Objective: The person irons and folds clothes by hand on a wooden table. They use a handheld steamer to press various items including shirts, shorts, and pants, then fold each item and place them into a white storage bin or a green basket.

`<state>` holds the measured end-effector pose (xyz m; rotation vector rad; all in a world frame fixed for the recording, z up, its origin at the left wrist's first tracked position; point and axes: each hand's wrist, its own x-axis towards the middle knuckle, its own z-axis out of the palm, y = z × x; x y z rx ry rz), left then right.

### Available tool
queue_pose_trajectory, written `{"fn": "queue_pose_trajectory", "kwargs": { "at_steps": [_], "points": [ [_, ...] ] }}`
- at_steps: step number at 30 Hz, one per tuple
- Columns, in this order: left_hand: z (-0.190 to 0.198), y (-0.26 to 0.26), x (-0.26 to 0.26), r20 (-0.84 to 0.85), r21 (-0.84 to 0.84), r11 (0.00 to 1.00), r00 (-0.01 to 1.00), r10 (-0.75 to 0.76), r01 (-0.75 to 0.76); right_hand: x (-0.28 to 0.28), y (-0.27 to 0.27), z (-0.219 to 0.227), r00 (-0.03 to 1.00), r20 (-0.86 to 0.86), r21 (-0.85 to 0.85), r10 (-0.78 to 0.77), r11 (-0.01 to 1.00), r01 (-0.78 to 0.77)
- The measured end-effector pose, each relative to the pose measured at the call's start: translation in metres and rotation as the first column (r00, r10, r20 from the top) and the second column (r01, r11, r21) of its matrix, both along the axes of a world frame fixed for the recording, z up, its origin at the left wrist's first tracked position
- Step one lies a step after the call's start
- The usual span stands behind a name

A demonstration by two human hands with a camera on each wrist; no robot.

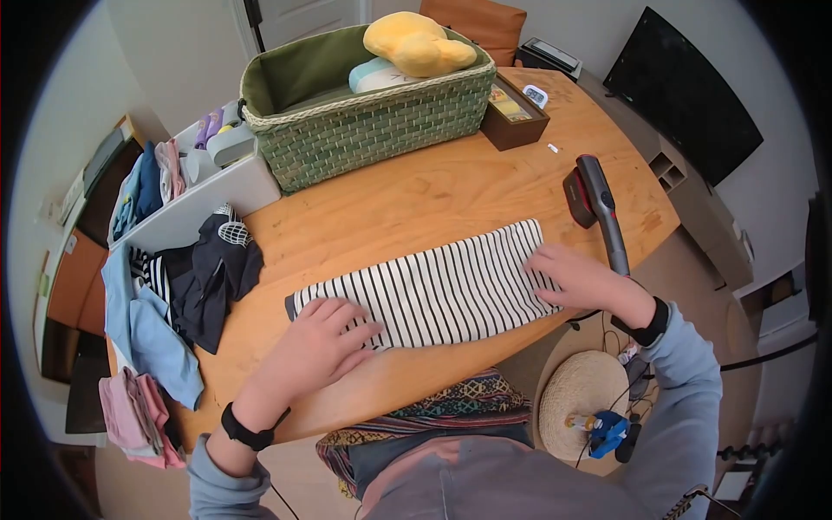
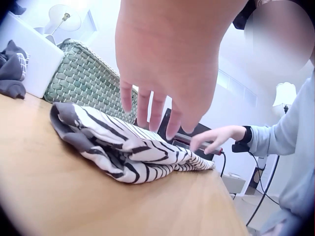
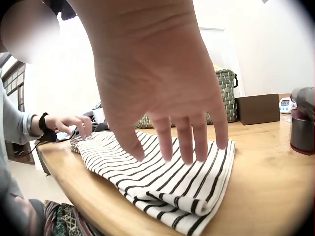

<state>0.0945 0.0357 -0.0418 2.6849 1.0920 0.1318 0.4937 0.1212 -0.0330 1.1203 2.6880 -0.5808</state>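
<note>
A white garment with black stripes (image 1: 433, 286) lies folded into a long strip on the wooden table, near its front edge. Dark grey trim shows at its left end, where the layers stand slightly apart in the left wrist view (image 2: 74, 128). My left hand (image 1: 325, 342) is over that end, its fingers (image 2: 142, 108) extended and the palm down. At the opposite end, my right hand (image 1: 572, 276) spreads its fingers (image 3: 184, 142) over the striped cloth. Neither hand grips the fabric. A small fold sticks up at the garment's right front corner in the right wrist view.
A green woven basket (image 1: 381, 130) with a yellow plush toy (image 1: 416, 45) stands at the back, beside a brown box (image 1: 516, 113). A handheld steamer (image 1: 596, 204) is at the right. Dark clothes (image 1: 212, 277), blue cloth (image 1: 160, 347) and pink cloth (image 1: 139, 412) lie left, before a white bin (image 1: 208, 195).
</note>
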Motion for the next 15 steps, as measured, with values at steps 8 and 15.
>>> {"fn": "queue_pose_trajectory", "kwargs": {
  "at_steps": [8,15],
  "points": [
    [-0.047,0.002,0.028,0.005,0.075,0.98,0.983,0.183,-0.183,-0.04,0.004,-0.042,0.992,0.123,0.159,0.004,0.987,-0.023],
    [-0.059,0.02,0.042,0.027,0.147,0.954,0.965,0.26,-0.261,-0.028,0.062,-0.045,0.994,0.11,0.133,0.025,0.99,-0.04]
  ]
}}
